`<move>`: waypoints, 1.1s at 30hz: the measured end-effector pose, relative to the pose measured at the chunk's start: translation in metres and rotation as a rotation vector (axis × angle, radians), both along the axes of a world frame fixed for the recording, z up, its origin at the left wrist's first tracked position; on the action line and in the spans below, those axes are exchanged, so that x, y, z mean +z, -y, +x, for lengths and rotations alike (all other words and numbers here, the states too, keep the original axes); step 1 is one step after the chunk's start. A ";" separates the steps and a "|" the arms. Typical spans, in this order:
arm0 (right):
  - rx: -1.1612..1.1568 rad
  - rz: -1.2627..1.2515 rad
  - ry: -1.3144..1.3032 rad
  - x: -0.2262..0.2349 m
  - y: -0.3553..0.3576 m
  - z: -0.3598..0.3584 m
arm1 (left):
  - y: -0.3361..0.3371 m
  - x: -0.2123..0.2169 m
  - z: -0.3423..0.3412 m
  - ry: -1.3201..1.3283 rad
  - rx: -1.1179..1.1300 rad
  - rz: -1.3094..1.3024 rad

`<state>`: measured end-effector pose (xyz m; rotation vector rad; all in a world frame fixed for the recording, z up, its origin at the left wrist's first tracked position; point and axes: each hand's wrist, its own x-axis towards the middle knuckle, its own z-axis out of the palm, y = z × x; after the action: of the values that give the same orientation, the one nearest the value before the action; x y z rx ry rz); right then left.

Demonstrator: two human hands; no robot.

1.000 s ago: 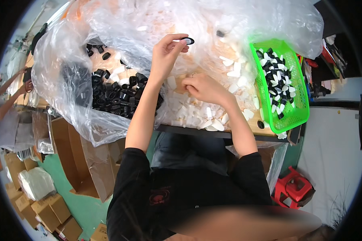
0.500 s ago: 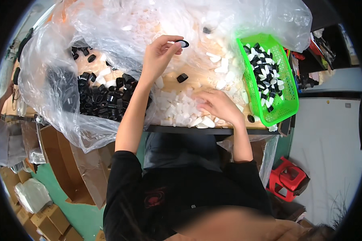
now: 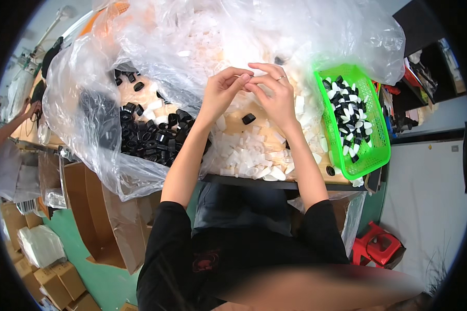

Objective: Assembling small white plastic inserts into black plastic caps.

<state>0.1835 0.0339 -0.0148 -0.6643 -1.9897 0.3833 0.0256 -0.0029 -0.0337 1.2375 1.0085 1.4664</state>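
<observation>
My left hand and my right hand meet above the middle of the table, fingertips touching. Thumb and fingers of the left are pinched together; the black oval cap seen there a moment ago is now hidden by the fingers. The right hand's fingers are bent in toward the same spot, its index finger reaching over the top, and I cannot make out what they grip. Below the hands lies a single black cap. Closer to me is a loose spread of white, translucent pieces.
At left, many black caps lie by a clear plastic bag. A green basket at right holds mixed black and white pieces. Plastic sheeting covers the far side. A red stool and open cardboard box stand below.
My right hand has risen from the white pieces to meet my left hand. The left has moved slightly right and nearer, and the black oval cap in it has gone from sight.
</observation>
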 end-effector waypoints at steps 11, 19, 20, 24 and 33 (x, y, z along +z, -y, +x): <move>0.194 -0.883 -0.414 -0.011 0.001 0.007 | -0.003 -0.005 0.018 -0.258 0.248 0.349; 0.079 -0.716 -0.377 -0.019 0.007 0.000 | 0.004 0.006 0.013 -0.352 0.205 0.071; 0.090 -0.711 -0.379 -0.017 0.004 0.005 | 0.008 0.012 0.010 -0.357 0.214 0.076; -0.478 0.078 -0.250 0.001 -0.023 0.065 | 0.022 0.024 -0.027 -0.658 0.579 0.042; -0.920 0.319 -0.133 0.009 -0.047 0.132 | 0.050 -0.033 -0.163 -1.235 0.613 -0.341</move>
<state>0.3156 0.0807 -0.0057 -1.2036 -1.3810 -0.4252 -0.1377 -0.0527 -0.0666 1.6395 2.5013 0.7220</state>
